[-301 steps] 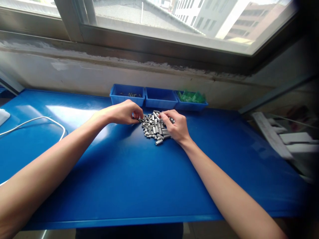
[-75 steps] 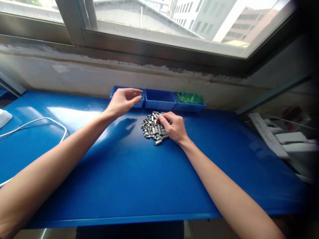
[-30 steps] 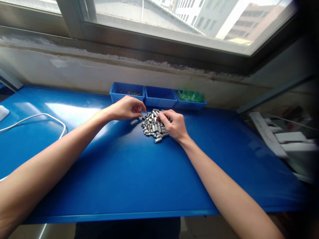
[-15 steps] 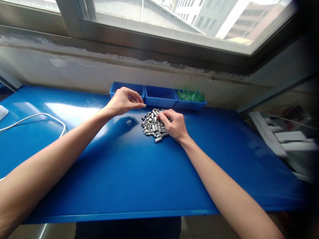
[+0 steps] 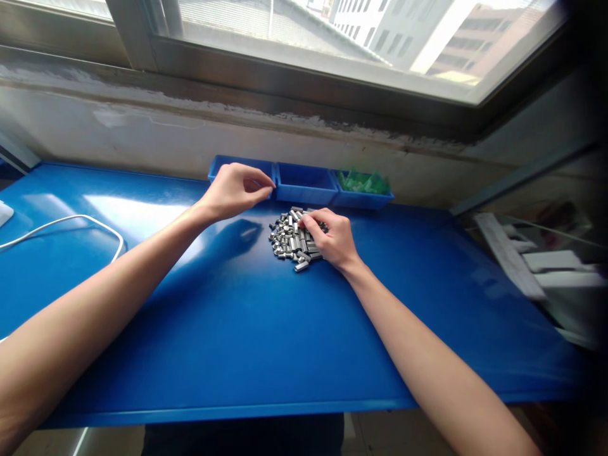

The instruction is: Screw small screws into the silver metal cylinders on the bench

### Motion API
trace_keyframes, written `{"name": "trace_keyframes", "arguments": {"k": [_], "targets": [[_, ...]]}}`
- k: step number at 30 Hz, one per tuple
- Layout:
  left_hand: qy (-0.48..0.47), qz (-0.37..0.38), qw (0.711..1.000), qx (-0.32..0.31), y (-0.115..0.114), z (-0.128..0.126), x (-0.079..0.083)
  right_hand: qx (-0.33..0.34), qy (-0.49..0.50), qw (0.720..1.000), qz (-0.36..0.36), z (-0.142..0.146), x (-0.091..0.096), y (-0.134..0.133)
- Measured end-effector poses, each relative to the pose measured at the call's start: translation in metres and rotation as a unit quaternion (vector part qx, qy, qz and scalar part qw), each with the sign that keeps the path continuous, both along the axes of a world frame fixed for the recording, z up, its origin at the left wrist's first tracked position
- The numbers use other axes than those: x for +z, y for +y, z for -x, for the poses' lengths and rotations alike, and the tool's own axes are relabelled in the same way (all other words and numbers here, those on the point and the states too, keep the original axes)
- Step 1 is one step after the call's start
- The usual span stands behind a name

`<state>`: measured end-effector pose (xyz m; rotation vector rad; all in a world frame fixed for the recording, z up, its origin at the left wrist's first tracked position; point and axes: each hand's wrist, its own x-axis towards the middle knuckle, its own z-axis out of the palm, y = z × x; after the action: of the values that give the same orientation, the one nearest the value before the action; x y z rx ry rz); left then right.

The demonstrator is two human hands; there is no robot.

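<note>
My left hand (image 5: 239,190) hovers at the front of the left blue bin (image 5: 219,166), thumb and fingertips pressed together. Whatever the pinch holds, if anything, is hidden. A pile of small silvery metal pieces (image 5: 293,239) lies on the blue table; some look like hex standoffs, others like short screws. My right hand (image 5: 334,239) rests at the pile's right side, its fingers curled closed with the thumb tip among the pieces. What lies between those fingers cannot be made out.
Beside the left bin stand a middle blue bin (image 5: 306,192) and a right bin holding green pieces (image 5: 363,182). A white cable (image 5: 90,218) curves over the blue table (image 5: 266,342) at left. Wall and window rise behind; grey-white objects (image 5: 565,272) stand at right.
My left hand has risen slightly, and its thumb has come up against the fingertips. My right hand and the pile look the same.
</note>
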<state>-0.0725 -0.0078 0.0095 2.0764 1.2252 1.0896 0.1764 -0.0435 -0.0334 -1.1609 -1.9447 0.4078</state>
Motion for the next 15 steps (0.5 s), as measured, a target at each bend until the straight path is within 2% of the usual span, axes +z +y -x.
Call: {"name": "trace_keyframes", "arguments": {"k": [3, 5, 9, 15], "targets": [[0.110, 0.001, 0.984, -0.139, -0.003, 0.000, 0.002, 0.001, 0.000, 1.000, -0.001, 0.000, 0.000, 0.000], [0.161, -0.006, 0.969, -0.188, -0.004, 0.001, 0.001, 0.002, -0.002, 1.000, -0.002, 0.000, 0.000, 0.000], [0.204, -0.016, 0.953, -0.224, -0.004, 0.000, -0.004, 0.000, -0.003, 1.000, -0.003, 0.000, 0.000, 0.000], [0.201, -0.020, 0.953, -0.227, -0.002, -0.003, -0.010, -0.001, -0.004, 1.000, -0.002, 0.000, 0.000, 0.001]]}}
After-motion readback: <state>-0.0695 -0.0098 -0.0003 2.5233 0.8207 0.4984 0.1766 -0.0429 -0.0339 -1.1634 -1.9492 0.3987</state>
